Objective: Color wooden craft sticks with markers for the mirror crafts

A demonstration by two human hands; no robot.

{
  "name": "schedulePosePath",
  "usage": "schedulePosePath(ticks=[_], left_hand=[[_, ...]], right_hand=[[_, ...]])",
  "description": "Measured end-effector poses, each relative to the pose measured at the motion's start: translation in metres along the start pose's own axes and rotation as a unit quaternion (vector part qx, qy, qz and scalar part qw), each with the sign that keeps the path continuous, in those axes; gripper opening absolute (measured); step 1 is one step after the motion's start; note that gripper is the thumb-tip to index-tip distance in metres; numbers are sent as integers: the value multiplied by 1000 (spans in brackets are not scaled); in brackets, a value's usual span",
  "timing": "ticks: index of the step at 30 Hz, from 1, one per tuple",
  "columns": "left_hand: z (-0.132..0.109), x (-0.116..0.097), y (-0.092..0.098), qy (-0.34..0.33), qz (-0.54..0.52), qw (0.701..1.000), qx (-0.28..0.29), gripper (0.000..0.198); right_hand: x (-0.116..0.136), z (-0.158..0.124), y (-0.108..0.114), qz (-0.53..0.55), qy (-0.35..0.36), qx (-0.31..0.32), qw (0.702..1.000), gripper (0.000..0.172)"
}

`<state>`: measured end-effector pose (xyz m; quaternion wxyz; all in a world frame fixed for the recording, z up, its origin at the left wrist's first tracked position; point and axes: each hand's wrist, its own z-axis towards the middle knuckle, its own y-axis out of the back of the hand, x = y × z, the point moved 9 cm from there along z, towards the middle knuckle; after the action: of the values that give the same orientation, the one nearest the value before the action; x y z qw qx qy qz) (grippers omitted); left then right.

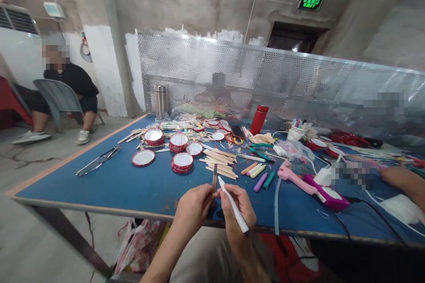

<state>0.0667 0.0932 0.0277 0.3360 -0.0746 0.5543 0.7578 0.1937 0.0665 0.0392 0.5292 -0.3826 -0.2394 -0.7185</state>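
Note:
Near the table's front edge, my left hand (pixel 196 203) is closed around a flat craft stick (pixel 215 176), which stands nearly upright. The stick looks brown with a dark green section towards its top. My right hand (pixel 239 212) grips a white marker pen (pixel 232 203), slanted with its narrow end up beside the stick. Whether the pen touches the stick I cannot tell. Just beyond my hands lies a pile of plain craft sticks (pixel 221 162). To its right are several thick coloured markers or crayons, including a purple one (pixel 260 182) and a teal one (pixel 269 180).
Red-rimmed round pieces (pixel 182 162) with pale tops stand left of the sticks. Glasses (pixel 99 160) lie further left. A pink glue gun (pixel 295 177) and cables occupy the right, near another person's arm (pixel 403 181). A red bottle (pixel 259 119) stands before the perforated metal panel (pixel 186 62).

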Motion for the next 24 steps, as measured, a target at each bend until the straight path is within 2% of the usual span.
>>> schedulePosePath(ticks=[8,14,20,24], left_hand=[[1,2,-2,6,-14,1000,9,19],[0,3,-2,17,-5,1000,12,21],[1,2,0,9,-10,1000,5,20],[1,1,0,10,-5,1000,6,21]], right_hand=[[7,2,-5,-38,16,28,999,12],[-6,-2,0,-8,-21,-9,1000,16],[8,0,-4,-28,18,14,999,12],[6,0,-1,-41,20,8,999,14]])
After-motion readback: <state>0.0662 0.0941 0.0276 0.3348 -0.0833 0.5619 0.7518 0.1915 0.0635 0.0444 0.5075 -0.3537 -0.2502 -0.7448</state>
